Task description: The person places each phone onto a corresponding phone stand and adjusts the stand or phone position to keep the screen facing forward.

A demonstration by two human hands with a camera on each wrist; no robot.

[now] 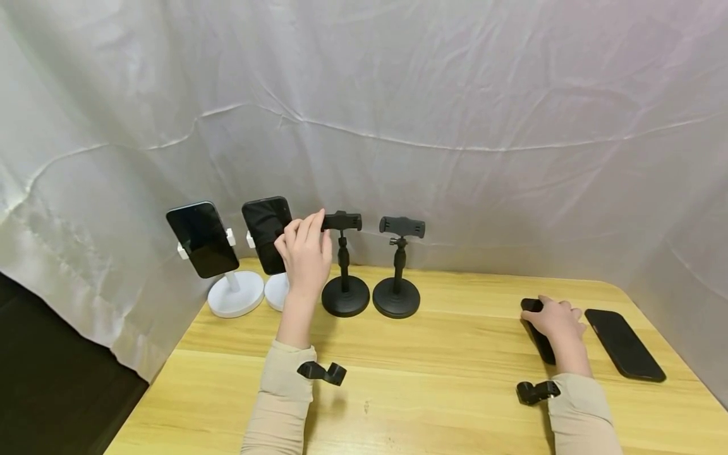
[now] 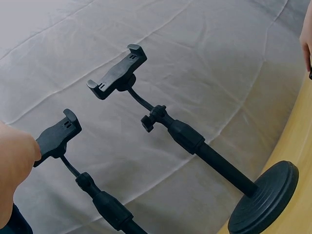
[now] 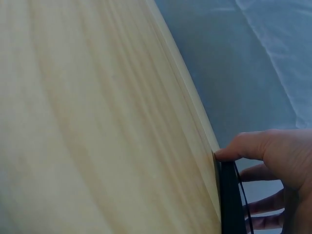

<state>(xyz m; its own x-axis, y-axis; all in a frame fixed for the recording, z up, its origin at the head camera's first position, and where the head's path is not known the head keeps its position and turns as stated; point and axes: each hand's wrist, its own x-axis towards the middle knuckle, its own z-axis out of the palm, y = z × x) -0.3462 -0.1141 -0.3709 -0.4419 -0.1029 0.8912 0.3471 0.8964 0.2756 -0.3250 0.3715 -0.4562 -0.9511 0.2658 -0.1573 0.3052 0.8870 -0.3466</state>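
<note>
Phone (image 1: 544,347), pinched by right hand (image 1: 557,319); probably stiff, slippery, best held by edges. Left hand (image 1: 306,253) at left black stand (image 1: 344,268); fingers' hold indiscernible.

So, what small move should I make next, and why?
I'd probably bring the slim black rectangular phone in your right hand toward the round-based black stand at your left hand: you're gripping the phone, and that stand's clamp is empty.
</note>
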